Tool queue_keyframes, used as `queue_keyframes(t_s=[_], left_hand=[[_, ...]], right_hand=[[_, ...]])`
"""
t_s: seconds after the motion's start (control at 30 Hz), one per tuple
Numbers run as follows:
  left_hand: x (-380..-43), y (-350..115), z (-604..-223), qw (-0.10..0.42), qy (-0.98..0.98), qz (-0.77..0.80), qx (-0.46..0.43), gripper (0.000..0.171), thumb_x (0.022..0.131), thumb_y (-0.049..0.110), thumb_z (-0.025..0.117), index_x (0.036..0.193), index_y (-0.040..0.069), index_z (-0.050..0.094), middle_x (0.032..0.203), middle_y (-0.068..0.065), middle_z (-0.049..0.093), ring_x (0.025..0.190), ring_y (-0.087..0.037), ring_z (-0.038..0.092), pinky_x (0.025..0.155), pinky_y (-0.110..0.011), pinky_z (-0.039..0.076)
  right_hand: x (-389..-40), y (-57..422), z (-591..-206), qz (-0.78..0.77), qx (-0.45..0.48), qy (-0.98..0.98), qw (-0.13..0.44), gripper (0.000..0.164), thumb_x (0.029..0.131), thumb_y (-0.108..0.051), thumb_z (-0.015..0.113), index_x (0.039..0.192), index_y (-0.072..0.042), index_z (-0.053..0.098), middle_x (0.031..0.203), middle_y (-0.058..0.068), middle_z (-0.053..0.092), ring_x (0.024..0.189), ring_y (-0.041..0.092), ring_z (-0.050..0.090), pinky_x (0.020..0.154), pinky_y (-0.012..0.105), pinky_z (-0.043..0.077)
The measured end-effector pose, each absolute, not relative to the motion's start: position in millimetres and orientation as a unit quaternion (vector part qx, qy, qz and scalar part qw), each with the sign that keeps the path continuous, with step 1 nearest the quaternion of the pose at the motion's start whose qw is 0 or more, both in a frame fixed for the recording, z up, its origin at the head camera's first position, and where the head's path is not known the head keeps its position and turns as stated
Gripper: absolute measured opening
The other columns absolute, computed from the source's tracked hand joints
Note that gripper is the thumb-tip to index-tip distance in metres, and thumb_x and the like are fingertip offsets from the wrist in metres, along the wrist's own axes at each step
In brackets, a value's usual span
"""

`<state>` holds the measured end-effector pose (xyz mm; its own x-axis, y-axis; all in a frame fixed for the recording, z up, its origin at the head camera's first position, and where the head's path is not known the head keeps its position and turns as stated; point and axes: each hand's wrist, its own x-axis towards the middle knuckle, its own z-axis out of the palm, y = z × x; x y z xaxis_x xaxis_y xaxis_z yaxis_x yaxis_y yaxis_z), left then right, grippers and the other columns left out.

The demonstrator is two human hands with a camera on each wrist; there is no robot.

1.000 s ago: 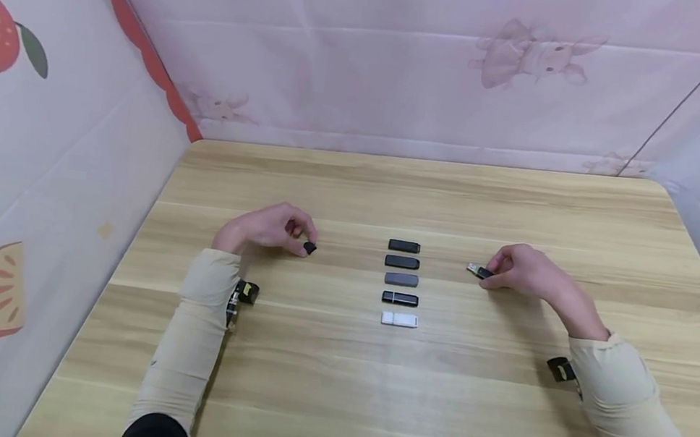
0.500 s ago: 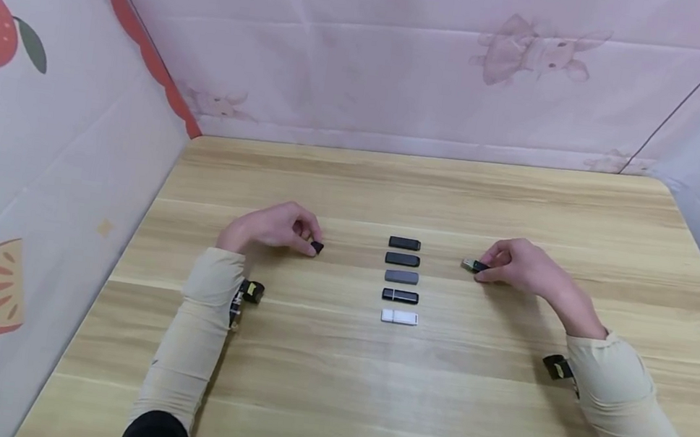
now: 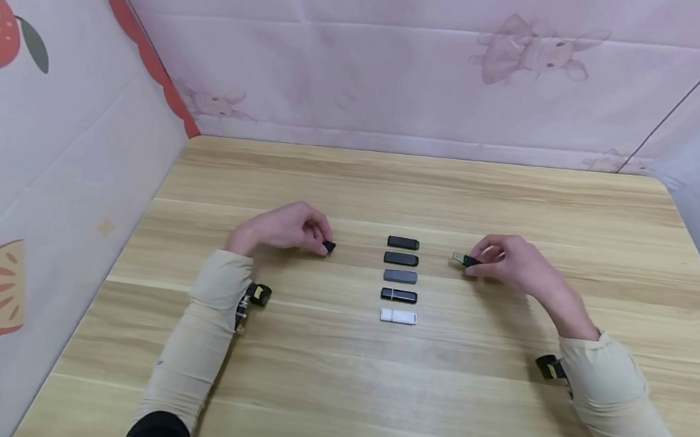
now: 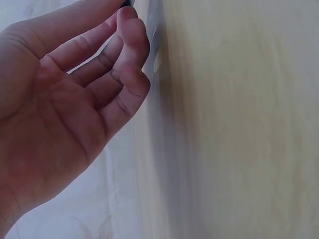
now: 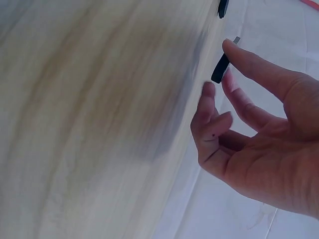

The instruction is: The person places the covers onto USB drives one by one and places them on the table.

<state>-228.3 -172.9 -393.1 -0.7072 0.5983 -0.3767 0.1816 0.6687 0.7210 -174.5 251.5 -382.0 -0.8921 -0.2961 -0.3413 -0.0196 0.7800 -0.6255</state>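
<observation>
My left hand pinches a small black cap between thumb and fingertips, left of the row of USB sticks. In the left wrist view only a dark sliver of that cap shows at the top edge. On the other side, my right hand pinches a black USB stick, its bare metal plug pointing left toward the cap. The right wrist view has this USB stick tilted between thumb and index finger. Both hands are close over the table, with the row between them.
Several capped USB sticks lie in a column at mid table: a black one farthest, another black one, a grey one, a black one with a silver band, and a white one nearest. Printed cloth walls surround the wooden table.
My left hand has moved right with the cap, and my right hand has moved left and slightly away with the USB stick, so the gap between them is narrower. The row stays put.
</observation>
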Motion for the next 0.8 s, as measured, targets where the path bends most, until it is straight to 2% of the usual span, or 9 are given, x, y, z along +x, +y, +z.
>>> queue_keyframes(t_s=[0.13,0.4,0.6,0.8], left_hand=[[-228,-167,-393,0.315,0.856,0.344,0.223,0.019,0.093,0.015,0.081,0.110,0.008,0.076,0.098,-0.007,0.078,0.085,-0.014,0.070,0.077,-0.027,0.055],[-226,-154,-392,0.348,0.837,0.371,0.203,0.018,0.096,0.010,0.077,0.113,0.005,0.074,0.101,-0.010,0.080,0.078,-0.019,0.076,0.071,-0.030,0.061],[-224,-143,-390,0.365,0.817,0.399,0.200,0.018,0.095,0.009,0.078,0.112,0.005,0.073,0.100,-0.011,0.080,0.075,-0.023,0.074,0.072,-0.033,0.062],[-224,-134,-390,0.357,0.816,0.401,0.213,0.016,0.093,0.011,0.080,0.108,0.007,0.074,0.097,-0.009,0.081,0.072,-0.024,0.072,0.067,-0.031,0.060]], right_hand=[[-174,249,-383,-0.328,-0.084,0.916,0.216,0.031,0.092,-0.029,0.083,0.113,-0.009,0.071,0.108,0.016,0.079,0.100,0.026,0.072,0.081,0.031,0.049],[-172,241,-382,-0.355,-0.086,0.905,0.220,0.028,0.095,-0.026,0.080,0.116,-0.010,0.069,0.100,0.013,0.081,0.090,0.019,0.070,0.078,0.030,0.047],[-171,233,-384,-0.379,-0.108,0.894,0.215,0.025,0.096,-0.021,0.079,0.114,-0.008,0.068,0.097,0.013,0.081,0.086,0.020,0.070,0.076,0.026,0.049],[-171,224,-386,-0.390,-0.120,0.887,0.216,0.024,0.096,-0.020,0.079,0.114,-0.008,0.069,0.093,0.013,0.080,0.081,0.017,0.066,0.074,0.024,0.047]])
